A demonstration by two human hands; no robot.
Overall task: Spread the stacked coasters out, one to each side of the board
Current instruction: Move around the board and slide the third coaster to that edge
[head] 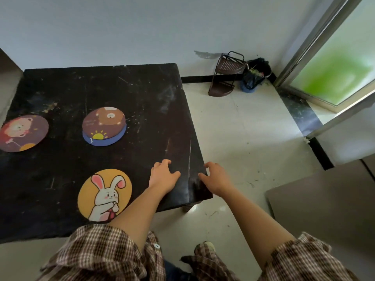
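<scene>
A black scratched board [142,98] lies in front of me. Near its middle a brown bear coaster [105,120] rests on a blue sun coaster [101,139], slightly offset. At the left edge lies a purple lion coaster [22,132]. By the near edge lies a yellow rabbit coaster [104,194]. My left hand [163,175] hovers over the board's near right part, fingers apart, holding nothing. At the board's right corner my right hand [216,176] is also empty, fingers spread.
Pale tiled floor [243,138] lies to the right. A dark corner rack [225,76] and a black bucket [256,75] stand by the wall. A glass door frame [316,47] is at the far right, and a grey panel [324,199] lies on the floor.
</scene>
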